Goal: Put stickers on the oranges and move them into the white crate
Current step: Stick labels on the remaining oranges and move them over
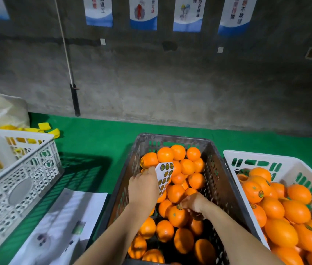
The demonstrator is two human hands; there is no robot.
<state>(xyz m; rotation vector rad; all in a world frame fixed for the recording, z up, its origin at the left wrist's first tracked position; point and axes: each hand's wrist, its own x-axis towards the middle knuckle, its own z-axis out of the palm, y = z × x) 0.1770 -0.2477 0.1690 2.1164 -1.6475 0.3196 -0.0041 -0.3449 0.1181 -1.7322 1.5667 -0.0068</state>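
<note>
A dark grey crate [218, 180] in the middle holds several loose oranges. My left hand [143, 188] grips a white sticker sheet [164, 175] over the crate's left side. My right hand [194, 204] presses its fingertips on a round sticker [179, 207] on top of an orange [178, 217] inside the crate. The white crate [292, 165] at the right holds several oranges, some with stickers showing.
A second white crate [23, 169] with yellow items stands at the left on the green table. White printed sheets [63, 224] lie at the front left. A pale sack [0, 109] and yellow pieces sit at the back left. A grey wall runs behind.
</note>
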